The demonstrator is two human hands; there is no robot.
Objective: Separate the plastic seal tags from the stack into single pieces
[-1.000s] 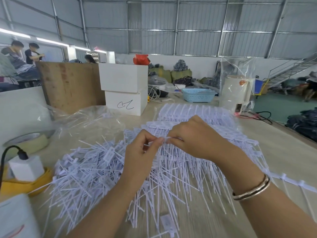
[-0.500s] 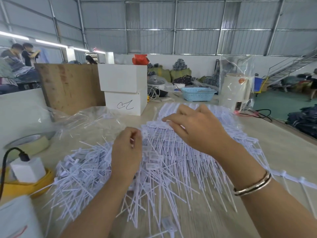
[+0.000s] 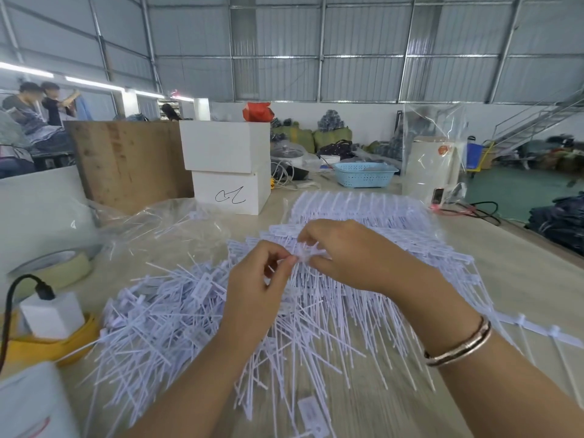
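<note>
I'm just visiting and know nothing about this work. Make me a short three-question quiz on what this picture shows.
1. True or false: the left hand and right hand both pinch one seal tag between them.
2. Which wrist wears the bracelet? A left, B right.
3. Fill in: the loose tags lie heaped on the person's ___ side, the joined stack farther back.

Key: 1 true; 2 B; 3 left.

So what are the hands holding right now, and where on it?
Both the left hand and right hand pinch a white seal tag at its head end, above the stack.
</note>
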